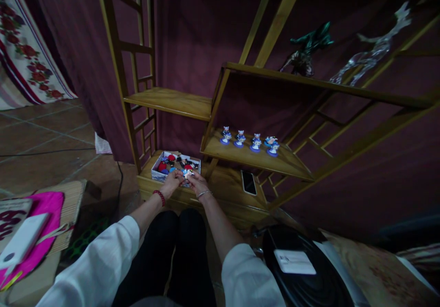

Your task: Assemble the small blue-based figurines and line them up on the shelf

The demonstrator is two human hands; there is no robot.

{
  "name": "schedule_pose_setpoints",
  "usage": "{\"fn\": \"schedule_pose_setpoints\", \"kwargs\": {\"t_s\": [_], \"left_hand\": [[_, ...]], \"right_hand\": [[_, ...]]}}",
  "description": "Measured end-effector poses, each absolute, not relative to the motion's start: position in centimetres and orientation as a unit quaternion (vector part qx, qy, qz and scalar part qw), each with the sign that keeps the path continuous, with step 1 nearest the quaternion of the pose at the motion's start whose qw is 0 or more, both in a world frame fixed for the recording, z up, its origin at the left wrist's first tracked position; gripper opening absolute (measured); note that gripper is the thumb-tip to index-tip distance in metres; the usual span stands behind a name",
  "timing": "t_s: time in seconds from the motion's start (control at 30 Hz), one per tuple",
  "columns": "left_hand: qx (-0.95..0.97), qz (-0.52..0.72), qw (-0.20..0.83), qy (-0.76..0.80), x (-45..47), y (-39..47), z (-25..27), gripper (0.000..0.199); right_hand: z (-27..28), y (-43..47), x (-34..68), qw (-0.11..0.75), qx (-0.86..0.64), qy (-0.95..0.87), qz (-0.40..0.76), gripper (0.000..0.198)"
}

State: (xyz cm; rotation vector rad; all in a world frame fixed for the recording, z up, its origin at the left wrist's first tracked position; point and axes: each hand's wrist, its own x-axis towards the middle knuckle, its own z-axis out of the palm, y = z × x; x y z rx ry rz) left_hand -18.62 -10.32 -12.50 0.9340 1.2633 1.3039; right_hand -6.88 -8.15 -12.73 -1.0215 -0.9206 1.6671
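Both my hands meet over the front edge of a small cardboard box (159, 175) that holds several red, black and blue figurines. Between them is a small white-and-blue figurine (188, 173). My right hand (198, 184) has its fingers closed round the figurine's right side. My left hand (173, 182) pinches at its left side, with a red bead bracelet on the wrist. On the shelf board to the right stand several small figurines (255, 143) on round purple-blue bases, in a row; at its right end a blue-and-white one (271, 140) sits behind another.
The wooden display shelf (168, 100) has posts and lattice sides around my hands. A phone (249, 182) lies on the lower board. Above stand a green sculpture (309, 50) and a clear glass one (373, 52). A black round object (299, 247) is at my right; a table with a pink mat (51, 206) at left.
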Motion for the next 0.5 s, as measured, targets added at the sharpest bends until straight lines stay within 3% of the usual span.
{"fn": "schedule_pose_setpoints", "kwargs": {"t_s": [0.17,0.5], "left_hand": [[0.39,0.528,0.526,0.54,-18.5,-9.7,-12.9,0.012],[0.422,0.499,0.44,0.615,-19.6,-8.2,-15.7,0.007]], "right_hand": [[-13.7,-6.9,-6.8,0.476,-0.443,-0.403,0.645,0.045],[-16.1,-4.8,-6.5,0.485,-0.522,-0.451,0.537,0.034]]}}
